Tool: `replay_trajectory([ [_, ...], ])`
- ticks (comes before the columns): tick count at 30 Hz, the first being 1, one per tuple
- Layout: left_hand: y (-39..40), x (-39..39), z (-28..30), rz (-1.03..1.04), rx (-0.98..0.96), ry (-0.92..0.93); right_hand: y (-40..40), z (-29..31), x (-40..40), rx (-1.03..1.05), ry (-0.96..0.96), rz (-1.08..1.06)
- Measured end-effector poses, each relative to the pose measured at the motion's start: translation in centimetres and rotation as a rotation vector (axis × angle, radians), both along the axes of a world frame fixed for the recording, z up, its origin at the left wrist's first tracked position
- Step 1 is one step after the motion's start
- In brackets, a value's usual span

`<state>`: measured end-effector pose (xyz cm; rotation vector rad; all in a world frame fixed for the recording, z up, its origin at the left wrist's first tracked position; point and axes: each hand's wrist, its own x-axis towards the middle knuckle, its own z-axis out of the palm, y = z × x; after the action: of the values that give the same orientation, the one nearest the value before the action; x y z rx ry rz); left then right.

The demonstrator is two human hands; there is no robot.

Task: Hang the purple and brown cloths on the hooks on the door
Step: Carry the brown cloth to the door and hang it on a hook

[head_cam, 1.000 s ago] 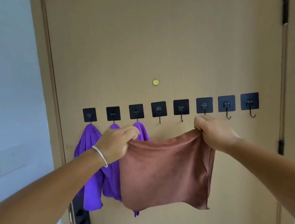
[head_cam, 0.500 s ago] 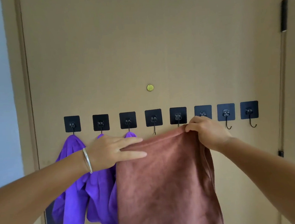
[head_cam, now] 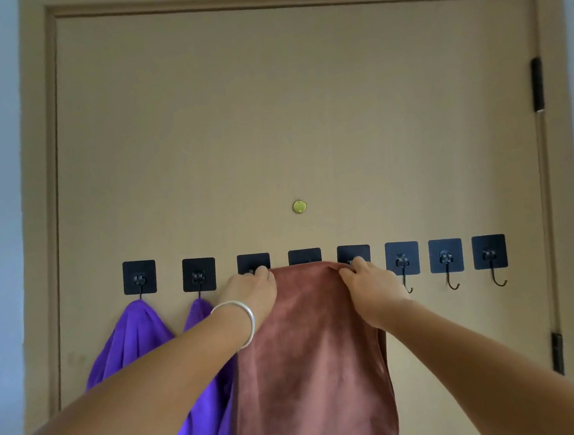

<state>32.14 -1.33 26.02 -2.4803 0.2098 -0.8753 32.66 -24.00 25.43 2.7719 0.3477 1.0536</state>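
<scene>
Eight black square hooks are fixed in a row across the tan door [head_cam: 305, 113], below a small brass peephole [head_cam: 299, 206]. The purple cloth [head_cam: 133, 339] hangs from the first hook [head_cam: 139, 277] and second hook [head_cam: 199, 275] at the left end, draping down behind the left forearm. The brown cloth [head_cam: 313, 352] is held up against the door, its top edge level with the third hook [head_cam: 253, 263], fourth hook [head_cam: 304, 255] and fifth hook [head_cam: 353, 254], covering their lower parts; whether it is caught on any hook cannot be told. The left hand [head_cam: 250, 294], with a silver bangle [head_cam: 242, 318] at the wrist, grasps the cloth's upper left corner. The right hand [head_cam: 370, 289] pinches the upper right corner. The three hooks [head_cam: 446, 255] at the right end are bare.
</scene>
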Motion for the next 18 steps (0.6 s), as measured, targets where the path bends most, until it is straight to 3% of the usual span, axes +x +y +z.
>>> replay_trajectory([
  [9,-3.6,1.8,-4.5,0.062,0.082,0.123,1.9,-3.6,1.2,0.060,0.106,-0.050],
  [18,-5.2,0.2,-8.8,-0.005,-0.329,0.302,3.5,-8.8,0.4,0.149,0.348,0.006],
])
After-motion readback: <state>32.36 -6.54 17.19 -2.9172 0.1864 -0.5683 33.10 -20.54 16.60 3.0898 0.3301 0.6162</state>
